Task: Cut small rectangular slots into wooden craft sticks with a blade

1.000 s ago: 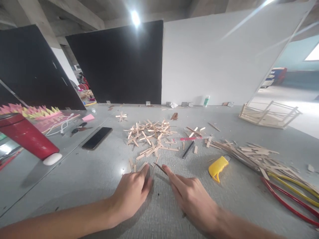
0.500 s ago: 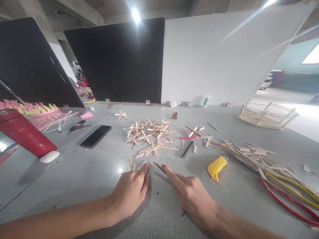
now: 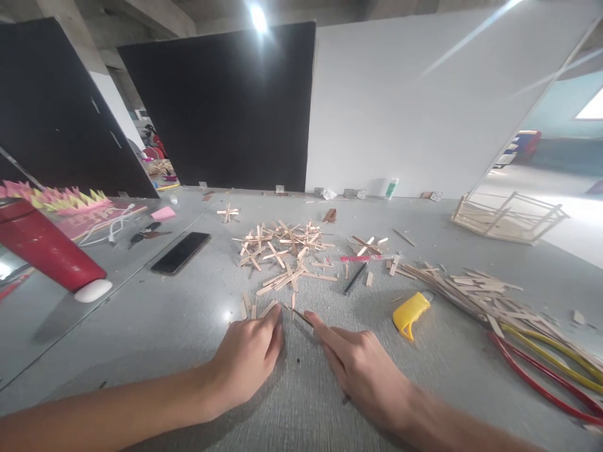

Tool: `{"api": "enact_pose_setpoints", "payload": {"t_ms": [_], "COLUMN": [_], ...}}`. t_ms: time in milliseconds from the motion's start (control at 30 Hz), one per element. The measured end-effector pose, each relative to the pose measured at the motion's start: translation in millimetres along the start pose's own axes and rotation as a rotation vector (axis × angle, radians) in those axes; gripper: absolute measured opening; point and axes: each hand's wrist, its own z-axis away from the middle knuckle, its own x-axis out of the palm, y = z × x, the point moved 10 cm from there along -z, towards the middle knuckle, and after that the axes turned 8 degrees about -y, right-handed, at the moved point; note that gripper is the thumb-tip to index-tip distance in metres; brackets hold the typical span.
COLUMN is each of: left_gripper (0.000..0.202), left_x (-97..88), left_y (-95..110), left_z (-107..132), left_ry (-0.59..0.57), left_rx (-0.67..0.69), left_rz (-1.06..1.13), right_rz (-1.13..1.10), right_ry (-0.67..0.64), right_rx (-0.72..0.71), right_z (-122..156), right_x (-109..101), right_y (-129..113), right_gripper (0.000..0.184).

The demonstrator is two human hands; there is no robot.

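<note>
My left hand [image 3: 252, 355] rests on the grey table, its fingers drawn together and the index finger pressing at the end of a short wooden stick [image 3: 269, 309]. The fingers partly cover that stick. Opposite it, my right hand [image 3: 360, 367] is closed around a thin dark pointed tool [image 3: 302, 317], the index finger stretched along it. The tool's point faces the left fingertips, with a small gap. Most of the handle is hidden in the palm. Just beyond the hands lies a heap of wooden sticks [image 3: 282, 276], several joined into crosses and stars.
To the right lie a yellow cutter [image 3: 411, 316], red-handled [image 3: 541, 383] and yellow-handled [image 3: 551, 358] tools and a pile of wood strips [image 3: 485, 289]. Leftward are a phone [image 3: 181, 253] and a red bottle [image 3: 51, 248]. A stick-built frame [image 3: 509, 220] stands at back right.
The view has tilted slightly. Both hands keep nearly the same place, and the right hand's tool has shifted very little near the left fingertips.
</note>
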Motion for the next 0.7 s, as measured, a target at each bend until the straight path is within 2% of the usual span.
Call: {"api": "enact_pose_setpoints", "payload": {"t_ms": [100,267,500,700], "left_gripper": [0.045,0.043,0.043,0.045], "left_x": [-1.1,-2.4,-1.7,-0.1], "left_y": [0.4,1.6,1.0,2.2], "left_z": [0.1,0.0,1.2,1.6], "left_ry": [0.01,0.021,0.035,0.015], "left_rx": [-0.002,0.01,0.004,0.018], "left_rz": [-0.004,-0.017,-0.024,-0.002], "right_rz": [0.002,-0.029,-0.005,-0.058], "right_ry": [-0.022,0.041,0.035,0.051], "right_rx": [0.002,0.041,0.006,0.062], "right_z": [1.0,6.8,7.5,8.4], "right_x": [3.3,-3.3,-4.7,-5.4], "right_y": [0.8,4.2,0.8,8.1], "right_gripper": [0.049,0.048,0.047,0.046]}}
